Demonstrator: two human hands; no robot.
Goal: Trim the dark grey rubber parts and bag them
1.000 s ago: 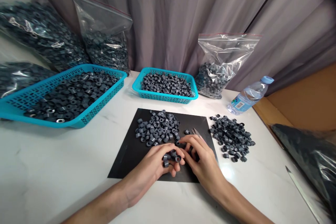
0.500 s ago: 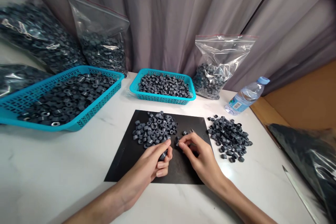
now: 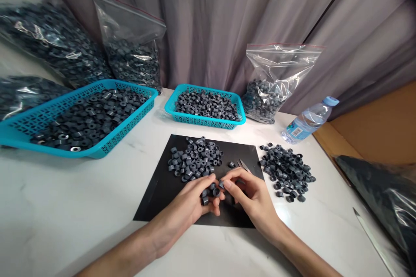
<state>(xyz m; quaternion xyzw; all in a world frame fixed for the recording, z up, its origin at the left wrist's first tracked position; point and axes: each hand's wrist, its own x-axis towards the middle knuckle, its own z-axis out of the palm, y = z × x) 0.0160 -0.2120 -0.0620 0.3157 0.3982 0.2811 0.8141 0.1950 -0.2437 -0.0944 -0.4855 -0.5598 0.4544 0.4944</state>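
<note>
The left hand [image 3: 190, 201] is cupping rings [image 3: 204, 201] loosely, risking spills toward the mat's [image 3: 156, 199] near edge, while the right hand [image 3: 256, 192] is pinching another ring [image 3: 221, 184].

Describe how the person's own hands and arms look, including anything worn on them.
The left hand and right hand are ungloved, with slender fingers and no rings visible. The left forearm and right forearm are slim and bare, with no sleeve, watch or bracelet in view.
</note>
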